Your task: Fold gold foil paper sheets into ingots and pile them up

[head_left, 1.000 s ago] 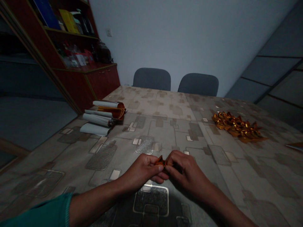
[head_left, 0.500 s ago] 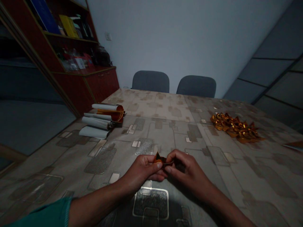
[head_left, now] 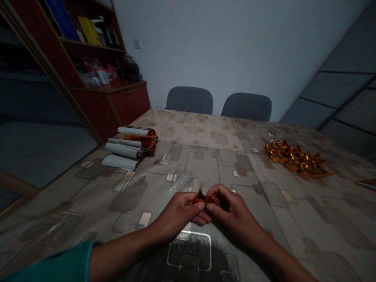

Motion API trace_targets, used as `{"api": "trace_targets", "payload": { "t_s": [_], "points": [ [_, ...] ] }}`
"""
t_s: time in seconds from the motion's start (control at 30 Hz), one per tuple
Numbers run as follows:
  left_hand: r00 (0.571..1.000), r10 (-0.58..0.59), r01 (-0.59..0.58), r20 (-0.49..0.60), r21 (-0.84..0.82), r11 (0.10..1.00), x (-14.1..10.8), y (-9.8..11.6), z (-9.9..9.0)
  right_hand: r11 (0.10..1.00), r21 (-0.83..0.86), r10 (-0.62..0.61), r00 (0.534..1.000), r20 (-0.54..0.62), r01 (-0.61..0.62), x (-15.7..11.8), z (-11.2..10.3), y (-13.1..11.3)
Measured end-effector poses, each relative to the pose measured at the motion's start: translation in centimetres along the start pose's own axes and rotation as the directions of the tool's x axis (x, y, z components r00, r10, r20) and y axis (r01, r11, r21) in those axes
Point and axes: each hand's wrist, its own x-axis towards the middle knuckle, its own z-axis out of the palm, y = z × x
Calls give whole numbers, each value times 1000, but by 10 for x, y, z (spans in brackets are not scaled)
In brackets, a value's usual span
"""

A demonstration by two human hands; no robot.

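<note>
A small folded piece of orange-gold foil paper [head_left: 201,197] is held between both hands above the near middle of the table. My left hand [head_left: 185,209] pinches its left side, thumb on top, and a pointed tip rises above the fingers. On the right side, my right hand [head_left: 225,205] grips the piece between thumb and index finger. The two hands nearly touch at the fingertips. Fingers cover much of the foil's lower part.
Several folded gold foil pieces [head_left: 296,158] lie clustered on the patterned tablecloth [head_left: 205,156] at right. Curled paper sheets [head_left: 125,150] lie at left. Another flat piece [head_left: 367,184] sits at the right edge. Two chairs [head_left: 189,100] and a red cabinet [head_left: 129,102] stand beyond.
My right thumb and fingers have shifted slightly left on the foil, closer to my left hand. The whole view has moved slightly, so the surroundings appear a little further right.
</note>
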Motion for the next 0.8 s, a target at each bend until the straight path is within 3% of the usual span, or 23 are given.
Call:
{"api": "trace_targets", "payload": {
  "t_s": [0.17, 0.43, 0.6, 0.8],
  "points": [
    [999, 46, -46, -7, -46, 998, 2, -4, -1, 998, 59, 26, 998, -61, -23, 2, 1, 0],
    [978, 125, -126, -169, 3, 992, 1, 1, 0, 1000, 13, -10, 993, -118, 12, 1, 0, 2],
    [979, 119, -118, -166, 17, 993, 2, 0, 0, 1000, -8, -24, 998, -66, 24, 2, -1, 4],
    [978, 128, -126, -166, 23, 992, 1, 1, 1, 1000, -24, -12, 996, -84, 9, 1, 0, 6]
  ]
}}
